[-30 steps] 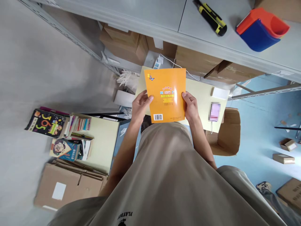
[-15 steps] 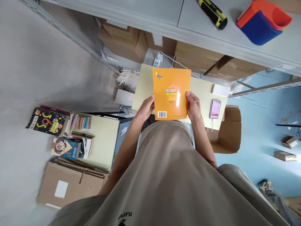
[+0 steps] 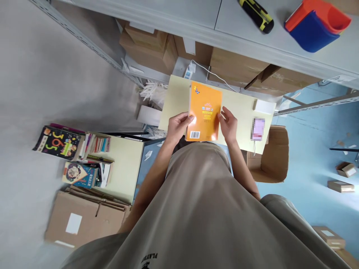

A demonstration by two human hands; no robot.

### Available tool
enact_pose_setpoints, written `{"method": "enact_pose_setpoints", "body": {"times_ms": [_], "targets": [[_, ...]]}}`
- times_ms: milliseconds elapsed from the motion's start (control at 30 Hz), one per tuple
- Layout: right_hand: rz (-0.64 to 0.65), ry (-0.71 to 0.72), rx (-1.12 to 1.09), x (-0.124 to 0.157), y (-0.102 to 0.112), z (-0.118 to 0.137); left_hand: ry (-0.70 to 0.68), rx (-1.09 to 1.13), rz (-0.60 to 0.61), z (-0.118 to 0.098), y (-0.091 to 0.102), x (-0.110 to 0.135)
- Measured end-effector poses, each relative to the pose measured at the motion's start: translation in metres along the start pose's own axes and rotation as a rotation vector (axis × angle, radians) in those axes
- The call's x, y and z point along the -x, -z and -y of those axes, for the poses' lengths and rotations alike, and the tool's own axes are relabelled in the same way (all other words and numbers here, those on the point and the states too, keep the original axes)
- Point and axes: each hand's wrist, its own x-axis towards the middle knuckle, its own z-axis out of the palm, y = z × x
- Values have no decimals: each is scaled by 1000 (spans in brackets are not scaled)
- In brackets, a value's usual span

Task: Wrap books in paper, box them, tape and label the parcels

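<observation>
An orange paperback book (image 3: 206,125), its back cover with a barcode facing me, is held up over the pale yellow table (image 3: 175,99). My left hand (image 3: 178,127) is closed on its left edge, thumb on the cover. The book is turned a little, so its left edge shows some thickness. At the right edge, my right hand (image 3: 228,124) has its fingers apart, with the thumb at or just touching the book. A pixelated phone-like thing (image 3: 258,129) with a white cable lies on the table to the right, near a white box (image 3: 263,107).
Stacked books (image 3: 60,144) sit on a side table at left, above flattened cardboard (image 3: 89,216). A grey shelf (image 3: 179,11) crosses the top, carrying a utility knife (image 3: 257,15) and a red-and-blue tape dispenser (image 3: 315,28). An open carton (image 3: 275,157) stands right of the table.
The book has turned, narrowing its visible cover. My right hand has loosened from its right edge, fingers spreading. My left thumb has moved onto the cover. A person's foot at lower right is out of view.
</observation>
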Motion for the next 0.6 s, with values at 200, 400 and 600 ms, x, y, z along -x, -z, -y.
{"method": "enact_pose_setpoints", "body": {"times_ms": [200, 400, 600], "targets": [[204, 11, 0, 19, -48, 32, -121, -283, -6, -11, -30, 22], [217, -74, -251, 5, -42, 43, -210, -211, -4, -13, 0, 12], [374, -205, -335, 5, -22, 45, -50, -49, -135, -5, 53, 0]]}}
